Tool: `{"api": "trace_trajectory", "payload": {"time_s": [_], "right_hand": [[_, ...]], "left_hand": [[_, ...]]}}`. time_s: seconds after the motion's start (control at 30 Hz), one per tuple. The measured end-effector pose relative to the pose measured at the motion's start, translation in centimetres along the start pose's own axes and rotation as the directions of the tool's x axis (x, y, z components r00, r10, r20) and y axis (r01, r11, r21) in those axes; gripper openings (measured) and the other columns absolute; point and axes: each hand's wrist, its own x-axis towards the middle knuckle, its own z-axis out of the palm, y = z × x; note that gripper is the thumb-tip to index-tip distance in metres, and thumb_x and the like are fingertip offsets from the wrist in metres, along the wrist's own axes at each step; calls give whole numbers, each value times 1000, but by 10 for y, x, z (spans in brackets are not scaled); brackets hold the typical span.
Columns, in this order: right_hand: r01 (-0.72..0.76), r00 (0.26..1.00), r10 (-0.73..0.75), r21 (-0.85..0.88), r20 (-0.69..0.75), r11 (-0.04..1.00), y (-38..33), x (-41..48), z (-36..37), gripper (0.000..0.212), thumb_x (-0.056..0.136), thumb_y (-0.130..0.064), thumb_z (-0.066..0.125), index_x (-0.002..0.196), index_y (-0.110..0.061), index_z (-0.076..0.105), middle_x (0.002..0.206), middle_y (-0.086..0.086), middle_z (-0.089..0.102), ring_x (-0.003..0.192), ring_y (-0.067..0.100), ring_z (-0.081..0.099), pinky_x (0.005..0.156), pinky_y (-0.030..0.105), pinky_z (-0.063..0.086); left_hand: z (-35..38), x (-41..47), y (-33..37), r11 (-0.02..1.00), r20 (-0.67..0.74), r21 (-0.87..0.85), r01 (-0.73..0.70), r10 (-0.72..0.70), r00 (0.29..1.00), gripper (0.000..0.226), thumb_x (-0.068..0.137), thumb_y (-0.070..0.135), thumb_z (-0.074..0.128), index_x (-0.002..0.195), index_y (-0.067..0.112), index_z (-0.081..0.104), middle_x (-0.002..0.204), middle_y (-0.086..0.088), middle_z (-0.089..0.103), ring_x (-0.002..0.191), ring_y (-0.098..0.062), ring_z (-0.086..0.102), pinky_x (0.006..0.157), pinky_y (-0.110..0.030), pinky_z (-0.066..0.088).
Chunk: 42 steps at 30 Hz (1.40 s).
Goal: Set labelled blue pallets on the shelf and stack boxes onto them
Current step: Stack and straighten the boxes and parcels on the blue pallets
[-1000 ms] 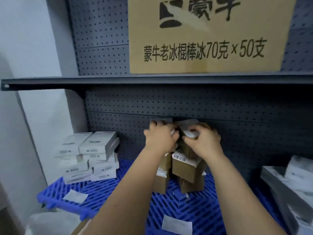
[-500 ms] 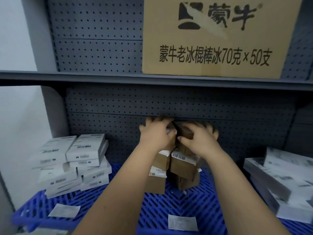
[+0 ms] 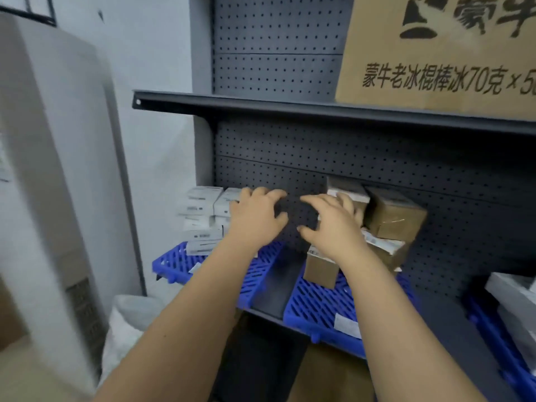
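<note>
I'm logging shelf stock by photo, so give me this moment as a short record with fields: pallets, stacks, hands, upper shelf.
pallets: left blue slatted plastic pallet and middle blue slatted plastic pallet on the lower shelf, a bare gap between them
left pallet load: stack of flat white boxes
middle pallet load: uneven stack of small brown cardboard boxes, top box tilted
labels: white paper label on the middle pallet
left hand: open, empty
right hand: open, in front of the brown stack
upper shelf: large printed cardboard carton

Both hands point(image 3: 256, 217) point(image 3: 333, 224) hover empty beside stacked brown boxes point(image 3: 391, 217) on blue pallets point(image 3: 316, 309).
</note>
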Motion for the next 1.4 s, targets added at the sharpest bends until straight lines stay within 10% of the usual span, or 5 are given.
{"api": "trace_trajectory", "payload": {"time_s": [0.5,0.6,0.8,0.93,1.4], "right_hand": [[-81,997,56,538,62,839,-148,39,169,41,94,-13,53,132,-29,52,140,-11,46,134,13,32,110,30,30],[-216,970,234,704,73,676,-171,62,192,39,95,-13,52,130,-31,52,135,-13,47,124,5,40,96,23,35],[-288,842,538,878,43,381,-180,83,221,32,97,-14,46,124,-28,57,127,-12,55,117,10,51,100,33,44],[-295,842,538,875,48,383,-179,92,236,33,99,-7,39,114,-29,59,118,-12,60,113,8,54,104,40,44],[-298,800,587,932,126,207,-179,96,236,52,103,-46,26,112,-16,68,102,-4,71,99,8,64,94,29,48]], "left_hand": [[1,-6,-224,910,51,-267,318,-316,947,48,91,35,54,137,32,46,138,-1,48,126,-25,38,95,-40,41],[9,14,-257,767,131,-546,338,-320,938,47,92,31,58,137,30,47,136,4,49,101,-9,52,76,-18,40],[29,36,-285,478,267,-795,372,-275,924,35,97,41,48,128,27,56,127,10,58,113,-6,53,88,-23,36],[37,41,-293,324,278,-874,363,-280,919,31,102,43,33,91,36,62,96,23,65,93,11,55,81,-17,40],[53,36,-302,-105,391,-920,377,-228,892,57,103,50,18,112,23,67,107,8,73,112,-10,61,114,-37,34]]}}
